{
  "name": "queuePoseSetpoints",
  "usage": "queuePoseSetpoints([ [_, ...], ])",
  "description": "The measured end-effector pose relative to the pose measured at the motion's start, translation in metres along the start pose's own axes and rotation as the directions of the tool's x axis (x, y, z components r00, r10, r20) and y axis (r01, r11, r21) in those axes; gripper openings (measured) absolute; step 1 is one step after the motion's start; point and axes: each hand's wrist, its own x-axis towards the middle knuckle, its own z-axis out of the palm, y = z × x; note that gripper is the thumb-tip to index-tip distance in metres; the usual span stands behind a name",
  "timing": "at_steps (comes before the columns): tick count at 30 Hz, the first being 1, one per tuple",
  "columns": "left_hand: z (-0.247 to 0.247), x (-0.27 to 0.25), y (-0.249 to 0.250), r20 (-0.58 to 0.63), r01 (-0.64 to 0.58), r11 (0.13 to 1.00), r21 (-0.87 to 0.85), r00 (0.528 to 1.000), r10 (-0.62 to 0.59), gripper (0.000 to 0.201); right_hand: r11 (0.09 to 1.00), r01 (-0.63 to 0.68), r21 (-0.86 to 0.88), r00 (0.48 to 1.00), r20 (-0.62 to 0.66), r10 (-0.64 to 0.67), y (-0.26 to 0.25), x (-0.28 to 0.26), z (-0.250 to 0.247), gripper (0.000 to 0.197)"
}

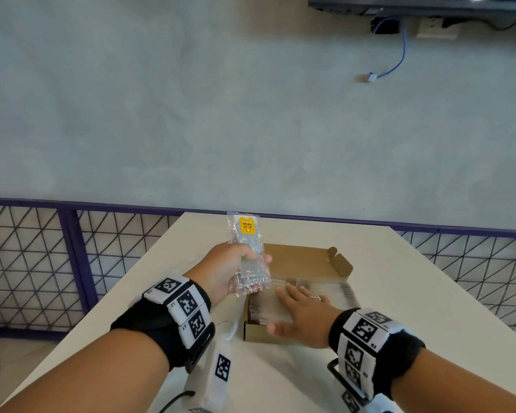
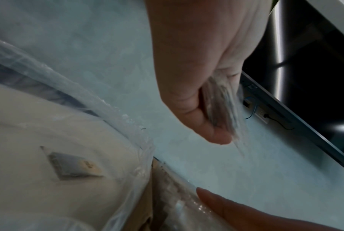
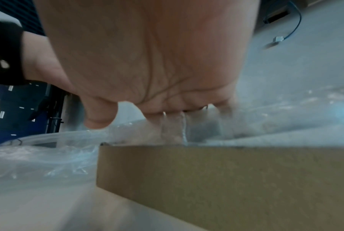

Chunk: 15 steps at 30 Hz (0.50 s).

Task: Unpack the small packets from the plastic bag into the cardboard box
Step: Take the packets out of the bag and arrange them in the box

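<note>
My left hand (image 1: 230,263) grips an upright bunch of small clear packets (image 1: 246,251), the front one carrying a yellow label, just above the left rim of the open cardboard box (image 1: 307,254). The left wrist view shows the same packets (image 2: 222,101) pinched between thumb and fingers. My right hand (image 1: 298,308) lies flat, fingers straight, pressing on the row of packets (image 1: 340,289) standing in the box. In the right wrist view the palm (image 3: 147,62) sits over the box wall (image 3: 226,179). The crumpled clear plastic bag (image 2: 111,106) lies on the table left of the box.
The white table (image 1: 414,293) is narrow, with its far edge just beyond the box. A purple wire-mesh fence (image 1: 42,257) runs behind and beside it. One single small packet (image 2: 72,165) lies under the bag plastic. A blue cable (image 1: 396,61) trails on the grey floor.
</note>
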Motion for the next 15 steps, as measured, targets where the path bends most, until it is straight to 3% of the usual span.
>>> queuePoseSetpoints([
  [5,0.002,-0.006,0.002,-0.005,0.004,0.999,0.053,1.000,-0.003,0.027,0.994,0.085,0.065,0.996,-0.001,-0.085,-0.007,-0.017,-0.014,0.070],
  [8,0.004,-0.009,0.002,0.005,-0.016,0.990,0.139,1.000,0.015,0.021,0.962,0.137,0.238,0.982,-0.160,-0.101,-0.005,-0.021,-0.036,0.048],
  [11,0.008,-0.011,-0.001,0.033,-0.041,0.986,0.161,0.999,0.036,0.018,0.807,0.223,0.547,0.936,-0.352,-0.020,0.002,-0.015,-0.056,0.033],
  [13,0.012,-0.013,-0.002,0.033,-0.062,0.981,0.186,0.998,0.057,0.016,0.687,0.265,0.676,0.921,-0.390,0.029,0.003,-0.011,-0.062,0.027],
  [15,0.018,-0.014,-0.002,0.045,-0.081,0.977,0.198,0.996,0.073,0.023,0.651,0.264,0.712,0.911,-0.406,0.075,-0.001,-0.007,-0.063,0.022],
])
